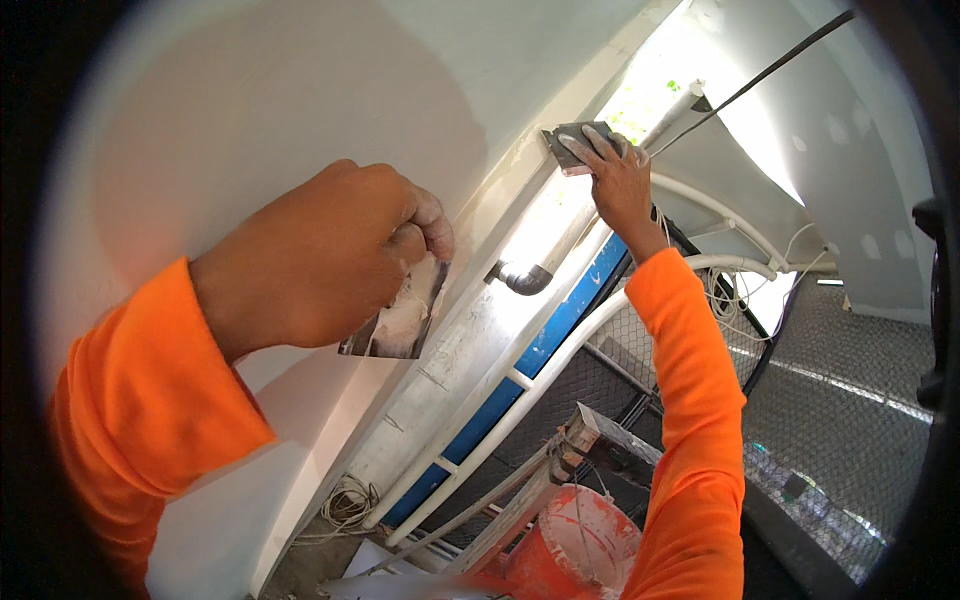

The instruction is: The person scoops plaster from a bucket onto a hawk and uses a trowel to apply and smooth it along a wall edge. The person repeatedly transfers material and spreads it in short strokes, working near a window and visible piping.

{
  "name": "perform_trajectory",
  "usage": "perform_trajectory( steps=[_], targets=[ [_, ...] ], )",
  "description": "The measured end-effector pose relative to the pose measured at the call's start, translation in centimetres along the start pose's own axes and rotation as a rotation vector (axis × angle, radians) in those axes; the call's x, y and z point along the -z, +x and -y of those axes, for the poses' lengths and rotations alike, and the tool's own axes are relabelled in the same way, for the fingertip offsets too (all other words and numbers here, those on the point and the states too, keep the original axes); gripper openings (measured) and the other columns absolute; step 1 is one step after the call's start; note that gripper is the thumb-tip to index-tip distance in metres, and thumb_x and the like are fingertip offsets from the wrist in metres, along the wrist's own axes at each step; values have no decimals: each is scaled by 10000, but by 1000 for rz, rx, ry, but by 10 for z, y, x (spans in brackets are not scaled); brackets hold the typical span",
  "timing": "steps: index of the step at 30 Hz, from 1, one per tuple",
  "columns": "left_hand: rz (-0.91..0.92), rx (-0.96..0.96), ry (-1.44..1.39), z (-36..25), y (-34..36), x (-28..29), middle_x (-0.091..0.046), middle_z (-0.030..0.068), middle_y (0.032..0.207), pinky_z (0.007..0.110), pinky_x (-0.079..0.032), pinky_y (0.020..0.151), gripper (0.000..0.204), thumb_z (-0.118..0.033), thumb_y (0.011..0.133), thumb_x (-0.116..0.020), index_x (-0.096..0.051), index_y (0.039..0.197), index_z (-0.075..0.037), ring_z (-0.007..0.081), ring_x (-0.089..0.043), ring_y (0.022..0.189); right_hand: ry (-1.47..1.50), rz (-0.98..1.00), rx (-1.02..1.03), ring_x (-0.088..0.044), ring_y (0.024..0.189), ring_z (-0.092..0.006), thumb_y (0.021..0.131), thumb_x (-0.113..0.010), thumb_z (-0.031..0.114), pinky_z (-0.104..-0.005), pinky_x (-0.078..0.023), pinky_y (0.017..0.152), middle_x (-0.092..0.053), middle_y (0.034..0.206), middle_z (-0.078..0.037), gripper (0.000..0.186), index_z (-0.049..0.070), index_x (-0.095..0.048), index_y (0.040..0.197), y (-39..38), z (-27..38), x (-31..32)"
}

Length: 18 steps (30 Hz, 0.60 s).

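In front of the white wall, my left hand [340, 260] is closed on a metal putty blade [415, 300] that carries a lump of pale putty. Farther up and to the right, my right hand [620, 185] grips a dark flat scraper [570, 140], its fingers dusted white and laid over the blade, which rests at the pale strip [520, 170] along the wall's edge.
Below are a red plaster-stained bucket [550, 540], a wooden ladder [590, 435] and coiled cable [345, 505]. A dark pipe elbow [525, 280], white curved rails [730, 210], a blue board [570, 315] and wire mesh [850, 380] fill the right side.
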State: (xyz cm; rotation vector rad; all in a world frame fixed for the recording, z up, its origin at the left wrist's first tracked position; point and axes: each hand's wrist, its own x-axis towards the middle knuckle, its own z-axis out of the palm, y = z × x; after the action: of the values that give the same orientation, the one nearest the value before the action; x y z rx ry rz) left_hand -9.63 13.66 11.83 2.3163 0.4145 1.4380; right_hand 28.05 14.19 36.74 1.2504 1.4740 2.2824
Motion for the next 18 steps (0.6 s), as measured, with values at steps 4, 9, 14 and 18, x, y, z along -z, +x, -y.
perform_trajectory(
  steps=[4,9,14,18],
  targets=[
    [48,92,-40,-3,-2,3,-787,202,964,359,-616,791,312,-26,1059,-494,-778,1165,46,237,-749,782,-27,7,57,-428,1536,-284,1014,-618,54,-621,-302,1260,-487,1678,66,700,482,-529,1560,13,-16,-25],
    [-21,-11,-36,1,0,2,-696,178,742,386,-554,680,277,-44,1051,-510,-766,1104,49,228,-671,629,-79,111,58,-439,1537,-287,1020,-605,69,-592,-274,1285,-500,1673,60,677,493,-552,1546,-3,6,-3],
    [-21,-25,-27,5,-1,-1,-676,179,670,403,-539,647,254,-82,1057,-547,-767,1082,42,238,-655,574,40,84,116,-527,1447,-340,993,-628,87,-623,-321,1237,-588,1578,-59,584,267,-579,1546,-35,20,32],
    [-32,-33,-9,4,0,-3,-697,185,705,416,-552,687,250,-88,1057,-555,-774,1091,28,251,-678,617,-6,35,-70,-562,1412,-376,1001,-638,125,-635,-383,1194,-595,1555,-107,586,133,-513,1573,9,16,22]
  ],
)
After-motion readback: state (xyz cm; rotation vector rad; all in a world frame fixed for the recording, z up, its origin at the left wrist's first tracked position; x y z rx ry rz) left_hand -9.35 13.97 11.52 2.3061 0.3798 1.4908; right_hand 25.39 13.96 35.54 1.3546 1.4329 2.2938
